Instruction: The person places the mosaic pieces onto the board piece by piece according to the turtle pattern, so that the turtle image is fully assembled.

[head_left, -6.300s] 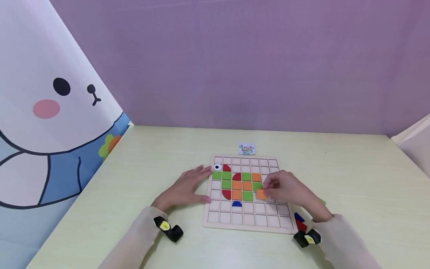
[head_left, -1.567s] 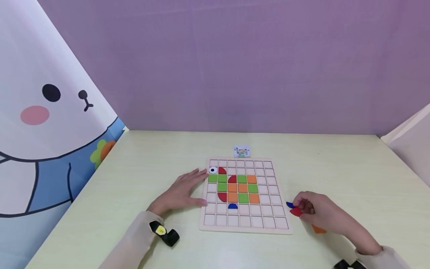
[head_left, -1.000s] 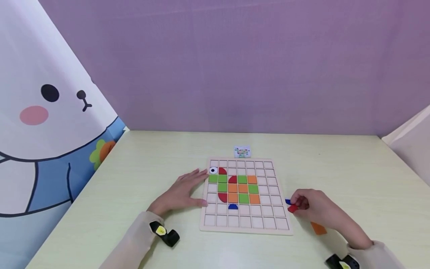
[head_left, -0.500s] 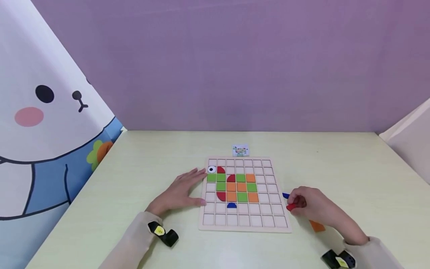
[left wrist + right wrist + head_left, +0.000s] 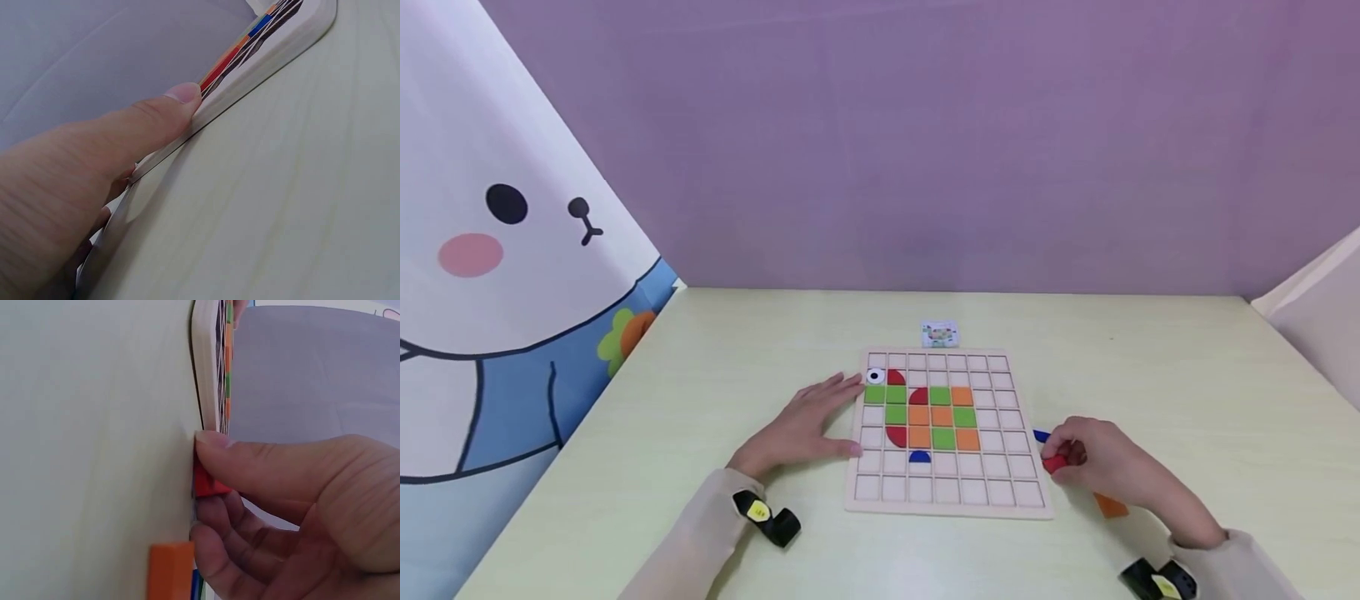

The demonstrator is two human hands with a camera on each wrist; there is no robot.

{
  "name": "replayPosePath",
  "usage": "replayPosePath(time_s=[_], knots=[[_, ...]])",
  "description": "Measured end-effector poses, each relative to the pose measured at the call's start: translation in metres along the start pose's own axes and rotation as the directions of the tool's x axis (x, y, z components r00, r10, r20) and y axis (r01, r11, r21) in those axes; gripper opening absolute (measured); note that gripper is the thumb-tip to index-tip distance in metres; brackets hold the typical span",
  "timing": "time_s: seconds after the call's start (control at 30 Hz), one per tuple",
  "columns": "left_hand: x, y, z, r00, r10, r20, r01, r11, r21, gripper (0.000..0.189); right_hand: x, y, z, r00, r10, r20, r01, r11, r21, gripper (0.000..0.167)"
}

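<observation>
The pale grid board lies on the table between the hands. Red, green and orange tiles, a blue half-circle and an eye tile fill some of its cells. My left hand rests with fingers spread, its fingertips and thumb touching the board's left edge. Just off the right edge, my right hand pinches a red block with a rounded side between thumb and fingers. A blue piece lies by its fingertips. Under the wrist is an orange block; the palm hides what else lies there.
Behind the board lies a small picture card. A purple backdrop rises at the table's far edge, with a cartoon-printed cloth on the left. A bit of blue and green shows past the orange block in the right wrist view.
Earlier, the right hand held an orange tile over the board; that tile now sits in the grid. The right hand moved right, pinched the red block, then shifted slightly left. The left hand stayed.
</observation>
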State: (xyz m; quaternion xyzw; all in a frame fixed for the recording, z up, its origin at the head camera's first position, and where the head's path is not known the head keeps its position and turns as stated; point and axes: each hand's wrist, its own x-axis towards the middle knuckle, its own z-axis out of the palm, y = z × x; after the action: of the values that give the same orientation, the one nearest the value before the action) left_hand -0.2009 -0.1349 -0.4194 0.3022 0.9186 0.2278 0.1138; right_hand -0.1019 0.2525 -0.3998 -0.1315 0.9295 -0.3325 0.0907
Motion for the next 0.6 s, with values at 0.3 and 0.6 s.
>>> replayPosePath(time_s=[0.3, 0.6], knots=[[-0.001, 0.003, -0.003, 1.000, -0.015, -0.002, 0.015, 1.000, -0.002, 0.088, 0.006, -0.004, -0.009, 1.000, 0.003, -0.013, -0.004, 0.999, -0.040, 0.015], [0.000, 0.002, -0.002, 1.000, -0.001, 0.009, 0.002, 1.000, -0.009, 0.088, 0.018, -0.012, -0.014, 0.994, -0.097, -0.050, 0.093, 0.992, -0.080, 0.016]])
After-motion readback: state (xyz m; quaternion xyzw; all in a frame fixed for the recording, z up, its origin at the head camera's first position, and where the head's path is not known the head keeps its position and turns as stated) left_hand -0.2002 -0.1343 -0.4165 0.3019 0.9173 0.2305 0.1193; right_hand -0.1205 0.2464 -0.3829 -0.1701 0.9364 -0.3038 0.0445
